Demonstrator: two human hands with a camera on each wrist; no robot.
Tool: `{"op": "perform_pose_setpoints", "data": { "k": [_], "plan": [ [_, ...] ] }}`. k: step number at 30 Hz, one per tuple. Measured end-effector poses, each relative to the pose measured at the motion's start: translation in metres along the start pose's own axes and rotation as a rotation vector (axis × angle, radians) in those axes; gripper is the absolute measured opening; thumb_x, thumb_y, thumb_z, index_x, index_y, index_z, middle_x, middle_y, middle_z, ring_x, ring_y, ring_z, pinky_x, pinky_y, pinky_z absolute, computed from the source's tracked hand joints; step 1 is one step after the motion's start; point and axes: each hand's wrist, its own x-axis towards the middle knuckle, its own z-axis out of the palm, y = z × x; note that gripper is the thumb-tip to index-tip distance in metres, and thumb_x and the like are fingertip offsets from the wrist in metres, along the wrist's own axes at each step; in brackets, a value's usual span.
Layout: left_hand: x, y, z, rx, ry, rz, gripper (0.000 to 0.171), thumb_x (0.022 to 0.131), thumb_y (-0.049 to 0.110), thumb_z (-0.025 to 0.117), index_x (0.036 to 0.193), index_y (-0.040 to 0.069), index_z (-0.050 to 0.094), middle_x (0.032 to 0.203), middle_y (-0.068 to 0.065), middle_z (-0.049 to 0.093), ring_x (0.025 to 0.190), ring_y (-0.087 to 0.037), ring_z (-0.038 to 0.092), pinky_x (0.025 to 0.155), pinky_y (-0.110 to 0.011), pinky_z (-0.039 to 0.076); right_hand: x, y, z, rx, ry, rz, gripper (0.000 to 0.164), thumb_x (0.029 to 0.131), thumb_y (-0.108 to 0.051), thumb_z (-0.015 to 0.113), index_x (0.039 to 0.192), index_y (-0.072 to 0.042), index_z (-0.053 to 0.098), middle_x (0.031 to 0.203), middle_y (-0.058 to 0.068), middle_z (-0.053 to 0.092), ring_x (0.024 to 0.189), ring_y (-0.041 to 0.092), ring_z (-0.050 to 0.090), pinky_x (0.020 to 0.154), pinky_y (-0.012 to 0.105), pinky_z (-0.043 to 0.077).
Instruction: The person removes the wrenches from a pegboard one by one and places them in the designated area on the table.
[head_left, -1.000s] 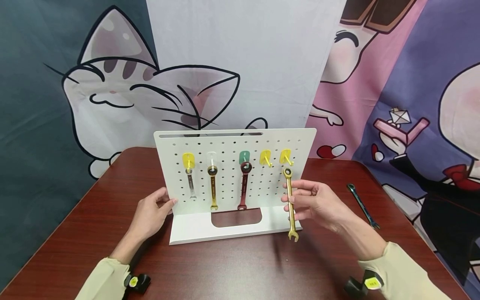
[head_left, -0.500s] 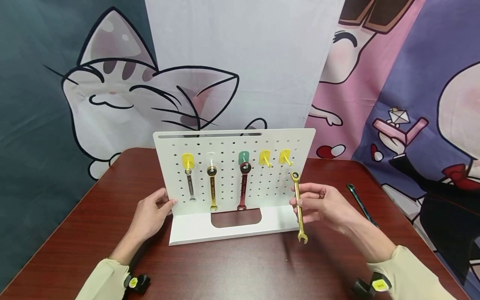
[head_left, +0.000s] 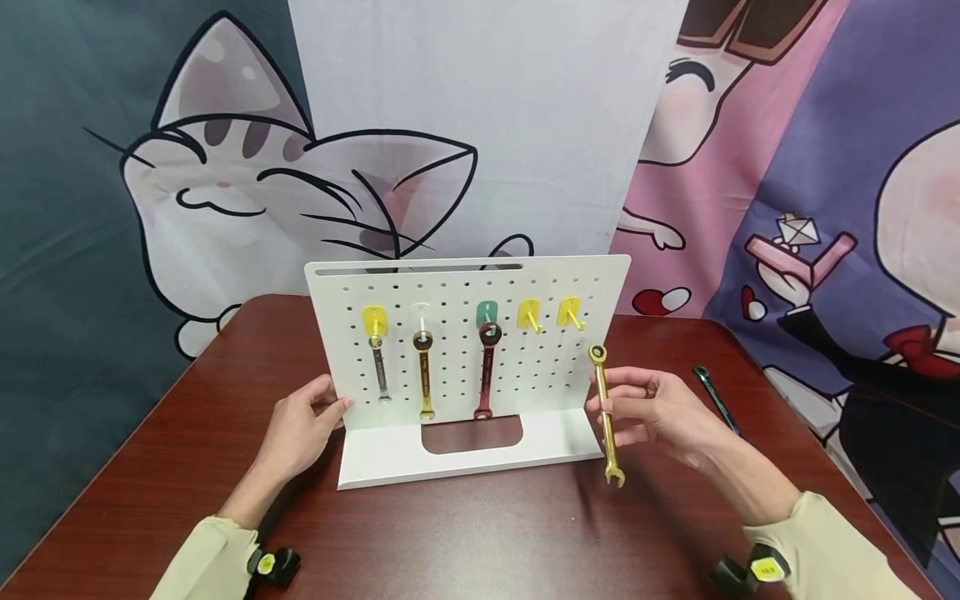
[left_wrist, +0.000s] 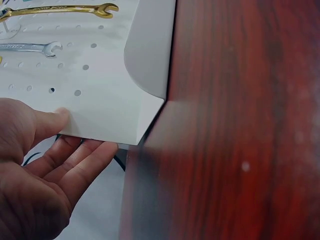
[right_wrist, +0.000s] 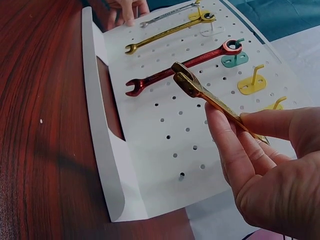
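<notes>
My left hand (head_left: 300, 425) grips the lower left edge of the white pegboard (head_left: 337, 350), thumb in front and fingers behind. Off the board's right side, my right hand (head_left: 660, 412) pinches a gold ratcheting combination wrench (head_left: 610, 446) between thumb and fingers, its ring end up and open end down. Three wrenches hang by their ring ends: a small silver wrench (head_left: 380, 375), another gold wrench (head_left: 426, 383) and a red wrench (head_left: 487, 379). Two yellow hooks (head_left: 529, 317) to their right carry nothing.
A dark teal wrench (head_left: 716, 398) lies on the wooden table (head_left: 480, 542) behind my right hand, partly hidden by the forearm. The pegboard's base (head_left: 382, 458) has a cut-out in its middle. A cartoon-printed cloth (head_left: 495, 100) hangs behind the table.
My right hand has moved right with the gold wrench, from in front of the board's right part to its right edge. The left hand stays on the board.
</notes>
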Motion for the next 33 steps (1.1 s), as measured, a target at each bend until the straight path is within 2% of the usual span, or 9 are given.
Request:
{"op": "perform_pose_setpoints", "data": {
  "k": [8,16,26,33],
  "plan": [
    [0.000,0.000,0.000,0.009,0.001,-0.007,0.007,0.102,0.010,0.070,0.104,0.004,0.067,0.094,-0.011,0.076,0.083,-0.021,0.076,0.068,-0.017,0.060,-0.001,0.001,-0.003,-0.009,0.015,0.011,0.027,0.099,-0.005,0.071,0.125,-0.012,0.066,0.103,0.004,0.081,0.087,0.016,0.075,0.072,0.037,0.068],
    [0.000,0.001,-0.001,0.024,0.001,-0.001,0.008,0.102,0.008,0.069,0.095,0.008,0.064,0.089,-0.009,0.074,0.081,-0.021,0.077,0.068,-0.019,0.058,-0.002,0.003,-0.007,-0.017,0.024,0.017,0.027,0.099,-0.005,0.071,0.124,-0.013,0.066,0.103,0.003,0.081,0.091,0.017,0.076,0.073,0.038,0.068],
    [-0.001,0.002,-0.001,0.007,-0.003,-0.008,0.005,0.101,0.008,0.070,0.104,0.005,0.067,0.094,-0.011,0.075,0.082,-0.021,0.076,0.068,-0.015,0.058,-0.004,0.006,-0.012,-0.055,0.059,0.044,0.032,0.101,-0.010,0.070,0.132,-0.008,0.062,0.104,0.002,0.081,0.095,0.018,0.077,0.077,0.041,0.068],
    [-0.001,0.001,-0.001,0.011,-0.004,-0.012,0.005,0.102,0.008,0.069,0.099,0.007,0.065,0.091,-0.010,0.074,0.081,-0.021,0.076,0.068,-0.016,0.058,-0.005,0.011,-0.017,-0.068,0.053,0.027,0.031,0.102,-0.009,0.069,0.133,-0.009,0.062,0.105,0.002,0.081,0.093,0.016,0.075,0.075,0.040,0.068]
  ]
}}
